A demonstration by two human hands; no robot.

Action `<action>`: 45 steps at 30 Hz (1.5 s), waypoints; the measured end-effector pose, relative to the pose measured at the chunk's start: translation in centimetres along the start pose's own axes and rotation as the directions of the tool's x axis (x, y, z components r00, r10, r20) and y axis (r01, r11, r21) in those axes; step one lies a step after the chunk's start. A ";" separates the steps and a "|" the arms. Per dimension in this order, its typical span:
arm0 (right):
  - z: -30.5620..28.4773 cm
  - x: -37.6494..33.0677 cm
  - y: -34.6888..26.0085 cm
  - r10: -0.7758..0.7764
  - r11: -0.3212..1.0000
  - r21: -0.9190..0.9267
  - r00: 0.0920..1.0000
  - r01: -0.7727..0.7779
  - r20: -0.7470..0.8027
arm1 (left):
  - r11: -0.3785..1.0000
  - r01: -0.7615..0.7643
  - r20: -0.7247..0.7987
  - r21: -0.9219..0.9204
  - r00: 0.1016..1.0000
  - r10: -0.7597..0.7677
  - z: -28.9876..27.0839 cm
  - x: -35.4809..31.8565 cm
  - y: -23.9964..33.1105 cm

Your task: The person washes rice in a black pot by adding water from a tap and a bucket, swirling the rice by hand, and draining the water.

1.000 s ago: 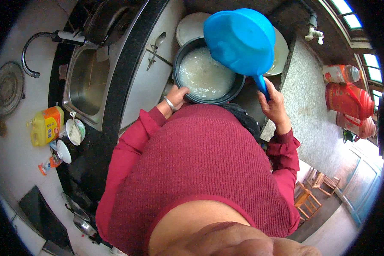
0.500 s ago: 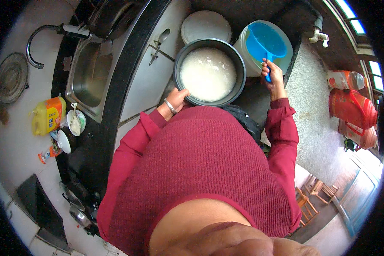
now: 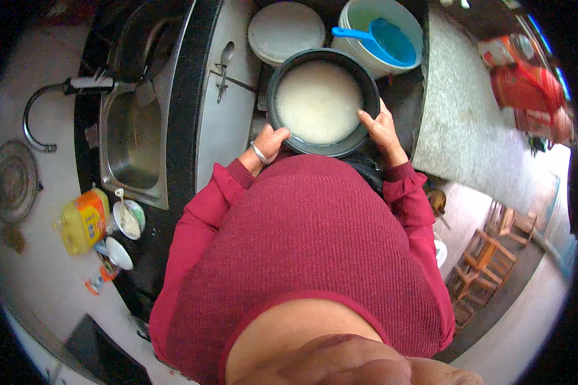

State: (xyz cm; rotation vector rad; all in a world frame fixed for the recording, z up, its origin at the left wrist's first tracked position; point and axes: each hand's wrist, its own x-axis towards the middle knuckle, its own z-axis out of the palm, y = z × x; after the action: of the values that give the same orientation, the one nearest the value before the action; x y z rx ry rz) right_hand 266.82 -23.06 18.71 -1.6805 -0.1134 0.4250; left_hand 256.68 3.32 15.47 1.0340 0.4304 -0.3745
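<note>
A dark round pot (image 3: 278, 96) holds white rice (image 3: 318, 102) in cloudy water, close in front of my body. My left hand (image 3: 270, 145), with a silver bangle at the wrist, grips the pot's near left rim, thumb on top. On its right side, my right hand (image 3: 383, 131) is closed on the rim too, thumb over the edge. Beyond the pot at the right, a blue dipper (image 3: 392, 42) rests in a white bucket (image 3: 348, 52) with water, its handle lying across the bucket's left rim. The fingers beneath the pot are hidden.
A white round lid (image 3: 286, 31) sits behind the pot. At left, a dark counter carries a steel sink (image 3: 135, 138), a faucet (image 3: 38, 115), a yellow jug (image 3: 83, 221) and bowls (image 3: 128, 219). Red containers (image 3: 526, 86) stand right; wooden chairs (image 3: 485, 260) are lower right.
My right hand has let go of the blue dipper, now lying in the bucket, and has taken hold of the pot's right rim. The view has turned somewhat; my left hand keeps its grip.
</note>
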 end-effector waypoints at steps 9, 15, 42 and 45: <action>4.1 -16.8 2.0 0.152 0.988 0.112 0.834 -0.108 -0.530 | 0.927 0.091 0.336 0.363 0.915 -0.222 0.2 -1.8 -2.0; 6.7 -24.7 4.0 0.153 0.988 0.129 0.665 -0.085 -0.731 | 0.868 0.140 0.360 0.476 0.870 -0.338 2.8 -4.6 -2.7; 6.7 -78.4 13.5 0.074 0.991 0.104 -0.316 -0.081 -0.946 | 0.416 -0.383 0.447 0.824 -0.009 -0.894 34.7 -28.8 -35.7; 5.4 -82.3 14.2 0.123 0.992 0.101 -0.428 0.075 -0.895 | 0.392 -0.345 0.393 0.853 -0.070 -0.917 40.1 -32.3 -40.3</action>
State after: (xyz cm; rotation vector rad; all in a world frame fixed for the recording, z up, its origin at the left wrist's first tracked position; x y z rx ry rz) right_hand 186.44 -46.17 21.81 -1.2848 1.3682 -1.2678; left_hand 215.90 -47.59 19.90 1.2246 -1.0790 -2.0247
